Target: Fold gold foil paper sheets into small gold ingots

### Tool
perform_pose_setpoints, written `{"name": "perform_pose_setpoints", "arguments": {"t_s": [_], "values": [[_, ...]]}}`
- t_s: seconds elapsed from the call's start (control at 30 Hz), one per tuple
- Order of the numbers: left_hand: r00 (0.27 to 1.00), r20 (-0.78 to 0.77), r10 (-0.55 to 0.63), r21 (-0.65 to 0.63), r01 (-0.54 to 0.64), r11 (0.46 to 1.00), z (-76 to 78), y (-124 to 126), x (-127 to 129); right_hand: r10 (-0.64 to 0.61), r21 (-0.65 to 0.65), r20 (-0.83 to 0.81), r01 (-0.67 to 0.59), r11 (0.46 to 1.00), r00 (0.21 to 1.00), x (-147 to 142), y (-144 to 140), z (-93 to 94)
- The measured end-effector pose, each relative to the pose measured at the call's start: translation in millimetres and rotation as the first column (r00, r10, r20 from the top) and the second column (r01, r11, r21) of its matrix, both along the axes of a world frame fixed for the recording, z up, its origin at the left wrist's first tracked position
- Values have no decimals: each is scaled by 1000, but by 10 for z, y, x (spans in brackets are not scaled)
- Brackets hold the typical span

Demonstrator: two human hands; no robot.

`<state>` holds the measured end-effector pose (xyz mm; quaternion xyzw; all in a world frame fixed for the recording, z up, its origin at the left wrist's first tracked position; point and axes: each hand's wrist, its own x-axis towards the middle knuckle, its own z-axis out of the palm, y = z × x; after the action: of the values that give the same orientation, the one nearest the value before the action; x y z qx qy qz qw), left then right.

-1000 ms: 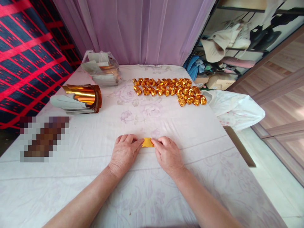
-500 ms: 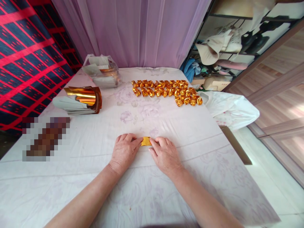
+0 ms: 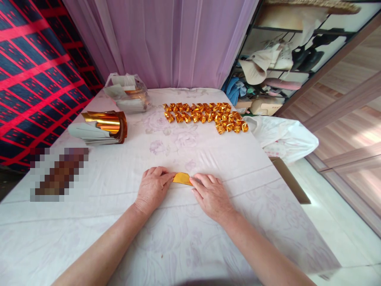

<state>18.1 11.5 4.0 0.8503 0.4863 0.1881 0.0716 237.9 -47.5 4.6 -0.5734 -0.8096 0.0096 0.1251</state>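
A folded strip of gold foil paper (image 3: 182,178) lies low over the cloth-covered table (image 3: 184,222), between my hands. My left hand (image 3: 153,186) pinches its left end between thumb and fingers. At the other end, my right hand (image 3: 212,194) grips the strip with its thumb and forefinger. Several folded gold foil pieces (image 3: 202,115) stand in rows farther back on the table. To the left, a curved stack of gold foil sheets (image 3: 108,127) with pale backing rests on the cloth.
A clear plastic bag (image 3: 127,93) of more sheets sits at the back left. Beyond the right table edge are a white bag (image 3: 288,137) and a shelf rack (image 3: 276,67) with shoes and a cap. A purple curtain (image 3: 163,43) hangs behind; a pixelated patch covers something at left.
My hands have moved slightly apart, and more of the gold strip shows between them. The whole view has shifted a little.
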Motion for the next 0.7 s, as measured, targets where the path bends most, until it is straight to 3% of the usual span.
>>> {"name": "perform_pose_setpoints", "arguments": {"t_s": [0.17,0.43,0.57,0.7], "values": [[996,92,0,-6,0,1000,-46,33,-53,-4,7,-48,5,1000,999,3,28,-2],[996,88,29,11,-30,999,-27,15,-55,-17,31,-50,19,999,999,-24,30,-18],[995,5,-99,85,98,992,-3,-67,-10,-22,42,-41,24,999,999,-33,26,-14],[973,-120,-195,51,203,978,-33,-117,31,-24,59,-69,28,998,997,-24,38,-25]]}}
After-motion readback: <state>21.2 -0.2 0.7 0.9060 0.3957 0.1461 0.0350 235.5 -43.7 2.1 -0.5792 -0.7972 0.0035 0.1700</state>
